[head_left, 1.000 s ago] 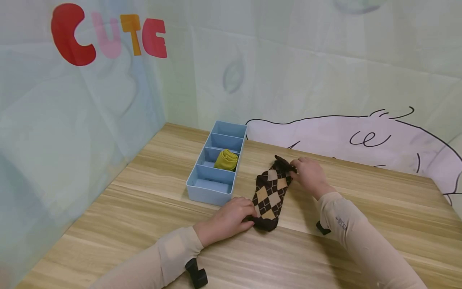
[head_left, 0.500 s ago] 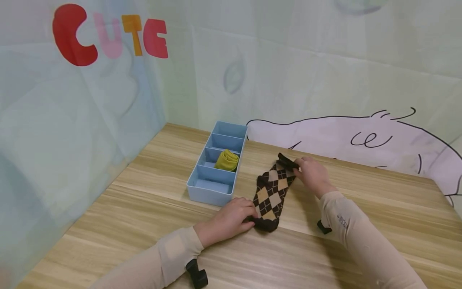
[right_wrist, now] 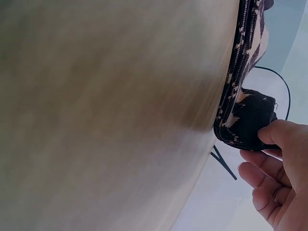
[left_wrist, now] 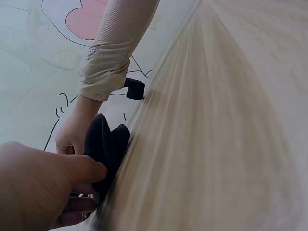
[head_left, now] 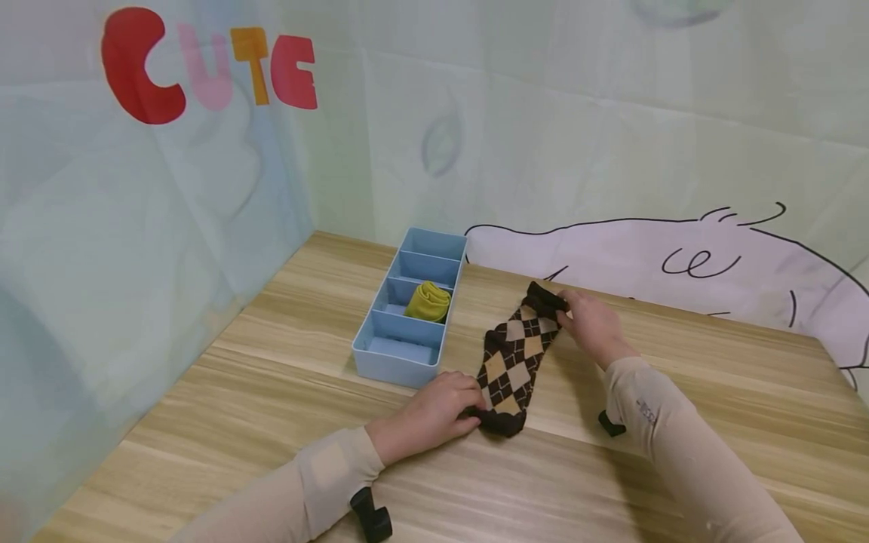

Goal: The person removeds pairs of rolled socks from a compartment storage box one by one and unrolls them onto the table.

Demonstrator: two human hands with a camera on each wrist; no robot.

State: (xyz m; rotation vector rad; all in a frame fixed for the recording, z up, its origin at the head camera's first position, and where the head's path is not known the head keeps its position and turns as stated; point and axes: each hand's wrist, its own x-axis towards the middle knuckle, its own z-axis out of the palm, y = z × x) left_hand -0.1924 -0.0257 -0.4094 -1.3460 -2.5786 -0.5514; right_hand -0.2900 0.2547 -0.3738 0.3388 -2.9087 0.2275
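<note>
A dark argyle sock (head_left: 512, 362) with beige diamonds lies lengthwise on the table, right of the blue box. At its near end, my left hand (head_left: 434, 411) pinches the black toe; the left wrist view shows the thumb against the black fabric (left_wrist: 108, 149), which stands up in two rounded tips. My right hand (head_left: 594, 324) holds the black cuff (head_left: 545, 302) at the far end. In the right wrist view the thumb presses on the cuff (right_wrist: 252, 118), which bends up from the table, with the other fingers below it.
A light blue box (head_left: 397, 371) with several compartments stands left of the sock. One compartment holds a rolled yellow-green cloth (head_left: 429, 302). The wooden table (head_left: 258, 392) meets printed fabric walls at the back and left. A black clip-like piece (head_left: 371, 515) hangs under the left sleeve.
My right hand has shifted slightly right, and the cuff has turned from a narrow standing flap to a wider black band. My left hand stays on the toe.
</note>
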